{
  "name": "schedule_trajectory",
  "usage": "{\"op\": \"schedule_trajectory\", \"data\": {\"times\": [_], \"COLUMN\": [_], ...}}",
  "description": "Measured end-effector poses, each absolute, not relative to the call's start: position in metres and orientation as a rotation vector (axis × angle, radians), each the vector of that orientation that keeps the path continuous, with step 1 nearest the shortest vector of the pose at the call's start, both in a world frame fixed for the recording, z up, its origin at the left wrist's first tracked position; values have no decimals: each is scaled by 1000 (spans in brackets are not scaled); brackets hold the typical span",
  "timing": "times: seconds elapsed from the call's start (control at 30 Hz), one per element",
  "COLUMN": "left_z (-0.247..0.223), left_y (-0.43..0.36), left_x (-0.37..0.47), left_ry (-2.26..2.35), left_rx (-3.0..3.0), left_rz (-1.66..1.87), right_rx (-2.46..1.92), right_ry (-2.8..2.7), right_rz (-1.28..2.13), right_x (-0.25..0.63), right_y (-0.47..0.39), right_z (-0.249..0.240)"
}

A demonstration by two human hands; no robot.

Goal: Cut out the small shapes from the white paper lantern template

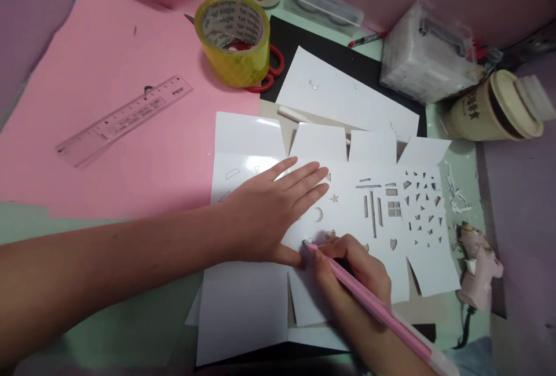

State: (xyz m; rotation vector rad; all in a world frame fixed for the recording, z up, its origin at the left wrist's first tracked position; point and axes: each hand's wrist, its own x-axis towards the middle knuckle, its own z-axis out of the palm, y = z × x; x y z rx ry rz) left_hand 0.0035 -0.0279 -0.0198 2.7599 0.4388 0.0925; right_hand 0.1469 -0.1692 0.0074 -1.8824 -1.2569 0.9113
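Observation:
A white card sheet (247, 306) with folded flaps lies in front of me. Cut-out shapes run across it: a star, a crescent moon, hearts, a window with bars and many small triangles. My left hand (271, 205) rests flat on the card with its fingers spread, covering part of the left panels. In my right hand (358, 274) is a slim pink craft knife (369, 300), held like a pen. Its grey tip touches the card at a small outlined shape, just right of my left thumb.
Pink paper (143, 132) bears a clear ruler (125, 121). Yellow tape (237, 66) stands over red-handled scissors (278, 63). Behind the card lie a white paper strip (343, 86) and black sheet (343, 46). Right are a clear box (428, 51), a lidded cup (482, 109), paper scraps (458, 193) and a glue gun (478, 266).

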Motion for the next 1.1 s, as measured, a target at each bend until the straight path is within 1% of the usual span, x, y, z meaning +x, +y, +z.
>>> {"op": "schedule_trajectory", "data": {"times": [0.13,0.43,0.83,1.1], "left_z": [-19,-20,-19,-17], "left_y": [-28,-27,-26,-26], "left_x": [4,6,6,6], "left_ry": [439,429,417,420], "left_rx": [2769,2756,2739,2734], "left_rz": [81,82,48,36], "right_rx": [-1926,-1921,-1966,-1975], "right_ry": [-1192,-1283,-1294,-1271], "right_rz": [799,603,593,653], "right_x": [136,135,137,138], "right_y": [-175,-173,-174,-174], "right_z": [6,-2,-1,-2]}}
